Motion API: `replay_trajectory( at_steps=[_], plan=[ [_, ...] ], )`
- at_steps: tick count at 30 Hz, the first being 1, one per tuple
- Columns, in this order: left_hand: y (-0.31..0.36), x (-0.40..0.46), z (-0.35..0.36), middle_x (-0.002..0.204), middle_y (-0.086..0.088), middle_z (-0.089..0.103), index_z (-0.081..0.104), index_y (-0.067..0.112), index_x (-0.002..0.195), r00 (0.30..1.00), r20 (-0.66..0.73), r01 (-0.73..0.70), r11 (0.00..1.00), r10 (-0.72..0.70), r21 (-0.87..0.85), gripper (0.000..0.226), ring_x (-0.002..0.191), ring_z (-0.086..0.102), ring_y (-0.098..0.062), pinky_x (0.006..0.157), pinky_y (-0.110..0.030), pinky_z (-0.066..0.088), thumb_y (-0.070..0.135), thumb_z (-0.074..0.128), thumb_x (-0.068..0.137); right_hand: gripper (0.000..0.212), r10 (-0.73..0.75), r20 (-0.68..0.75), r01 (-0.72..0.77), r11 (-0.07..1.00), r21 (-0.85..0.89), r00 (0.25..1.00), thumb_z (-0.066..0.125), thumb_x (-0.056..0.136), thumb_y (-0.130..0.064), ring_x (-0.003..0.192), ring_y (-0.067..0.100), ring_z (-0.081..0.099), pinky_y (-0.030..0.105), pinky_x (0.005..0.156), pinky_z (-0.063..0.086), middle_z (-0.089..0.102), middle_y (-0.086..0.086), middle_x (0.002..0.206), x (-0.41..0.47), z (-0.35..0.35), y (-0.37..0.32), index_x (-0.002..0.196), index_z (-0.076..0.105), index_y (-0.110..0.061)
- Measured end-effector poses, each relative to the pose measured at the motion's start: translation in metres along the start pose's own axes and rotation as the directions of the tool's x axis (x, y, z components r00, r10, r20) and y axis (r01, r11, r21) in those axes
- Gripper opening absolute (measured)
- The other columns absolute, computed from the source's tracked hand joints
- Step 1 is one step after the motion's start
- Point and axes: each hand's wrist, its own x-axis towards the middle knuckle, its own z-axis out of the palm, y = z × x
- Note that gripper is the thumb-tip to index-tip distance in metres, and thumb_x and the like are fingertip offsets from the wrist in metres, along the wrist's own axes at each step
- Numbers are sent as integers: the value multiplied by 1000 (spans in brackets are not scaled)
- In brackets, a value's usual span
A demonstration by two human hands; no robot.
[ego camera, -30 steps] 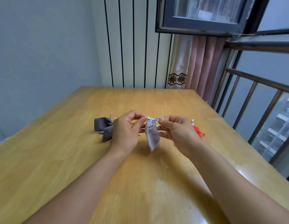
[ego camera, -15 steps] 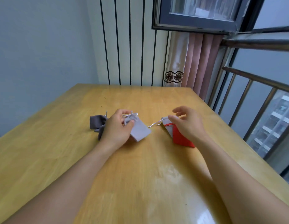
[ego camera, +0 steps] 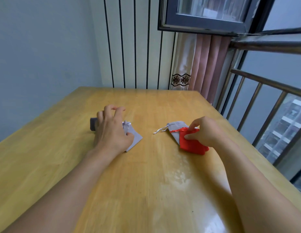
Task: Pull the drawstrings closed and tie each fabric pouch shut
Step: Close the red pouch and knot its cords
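Observation:
A tied light-grey pouch [ego camera: 134, 137] lies on the wooden table [ego camera: 146, 174] under my left hand [ego camera: 111, 130], whose fingers hover loosely spread above it, holding nothing. A darker grey pouch [ego camera: 92, 123] peeks out behind that hand. To the right, a red pouch [ego camera: 191, 145] lies on top of another grey pouch [ego camera: 175, 130] with a silver drawstring [ego camera: 160, 130] trailing left. My right hand [ego camera: 207, 132] pinches the red pouch near its mouth between thumb and fingers.
A metal railing [ego camera: 264, 101] and window run along the table's right side. A curtain [ego camera: 201, 64] hangs at the far corner, beside a striped wall panel [ego camera: 134, 47]. The table's right edge is close to the red pouch.
The tied grey pouch went from both hands down to the table at the left. My left hand has let it go. My right hand moved right and took hold of the red pouch.

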Motion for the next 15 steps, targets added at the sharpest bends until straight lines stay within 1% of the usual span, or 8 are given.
replay_trajectory(
  at_steps=[2,4,7,9,11,13,14,15],
  plan=[
    [9,-2,-2,128,4,45,56,25,124,998,-39,-53,994,49,-96,56,110,41,-24,90,-31,38,23,63,68,24,-2,13,2,1000,-30,1000,86,75,-30,92,21,56,31,68,42,63,2,104,1,2,1,94,74,-21],
    [18,-5,-1,119,7,51,62,26,115,992,-77,-112,962,96,-248,46,105,43,-18,89,-31,41,31,61,70,18,-59,-44,57,998,-33,997,86,75,-26,99,23,56,32,72,44,58,2,105,1,1,-1,85,70,-24],
    [27,-10,4,116,8,54,64,25,112,981,-93,-194,893,170,-406,40,107,48,-13,88,-21,37,39,70,74,19,-186,-108,197,975,104,977,87,73,-21,101,19,57,32,80,44,61,-1,107,-9,-15,-16,79,69,-21],
    [30,-13,6,117,9,54,62,26,115,979,-67,-198,842,191,-502,46,108,53,-8,84,-17,41,45,73,74,17,-265,-80,276,934,228,961,85,75,-19,98,15,62,34,84,49,70,-2,100,-21,-26,-30,79,69,-19],
    [37,-15,4,115,9,56,59,27,119,985,66,-70,722,158,-688,55,97,60,-8,75,-19,49,51,76,72,16,-336,-5,307,855,418,942,83,78,-13,86,17,69,39,80,56,73,5,86,-30,-28,-44,81,67,-13],
    [44,-17,2,104,4,63,58,24,119,955,274,184,499,112,-847,57,75,65,-10,63,-25,52,46,81,71,16,-427,46,329,758,563,903,80,81,-7,73,28,67,43,67,53,70,17,81,-38,-19,-56,86,64,-6],
    [46,-17,2,95,1,66,61,20,115,936,340,270,424,97,-865,50,68,65,-12,59,-26,52,41,79,73,16,-464,54,341,720,604,884,79,82,-6,69,29,64,41,62,52,69,19,80,-40,-14,-61,89,63,-4],
    [46,-17,2,87,-2,68,66,17,110,925,371,311,400,80,-862,40,66,65,-13,59,-27,52,34,76,75,17,-484,61,336,687,644,873,77,83,-4,66,22,62,31,57,50,68,16,80,-42,-9,-66,93,63,-3]
  ],
)
